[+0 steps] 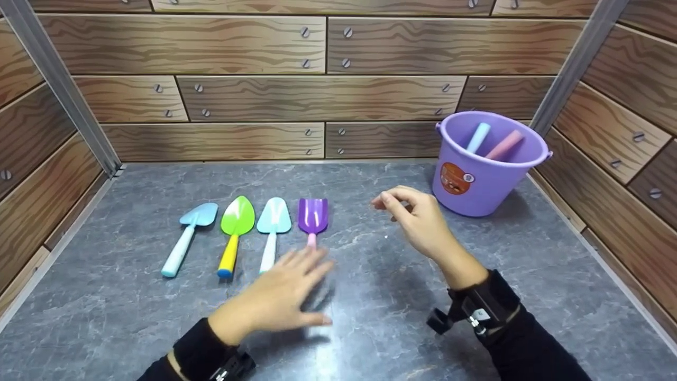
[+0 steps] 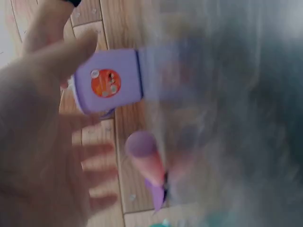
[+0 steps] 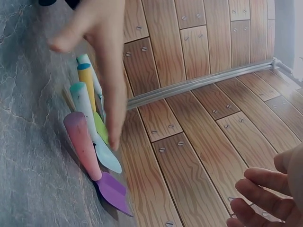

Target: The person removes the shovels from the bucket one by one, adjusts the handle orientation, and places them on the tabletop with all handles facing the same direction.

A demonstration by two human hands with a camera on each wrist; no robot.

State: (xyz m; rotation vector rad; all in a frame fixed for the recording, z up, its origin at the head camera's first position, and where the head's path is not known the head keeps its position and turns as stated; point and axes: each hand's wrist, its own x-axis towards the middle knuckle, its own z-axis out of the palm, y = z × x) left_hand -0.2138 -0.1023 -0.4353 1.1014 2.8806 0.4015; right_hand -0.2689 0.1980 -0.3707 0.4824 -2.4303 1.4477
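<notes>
Your left hand (image 1: 280,293) was spread, gripping nothing. Purple shovel (image 1: 313,216) lay just ahead of it, pink handle (image 1: 311,241) partly hidden by your fingers. Pale trowel (image 1: 274,218), green trowel (image 1: 237,218) and blue trowel (image 1: 199,215) lay in a row forward-left of that hand. Your right hand (image 1: 420,222) hung empty, fingers loosely bent; purple bucket (image 1: 484,185) stood beyond it, rightward, two handles (image 1: 505,145) inside.

And there's the glossy purple trowel (image 1: 313,214), pink hndl, on surface (image 1: 381,317), blade just ahead of L grip (image 1: 280,296), pointing away!
</notes>
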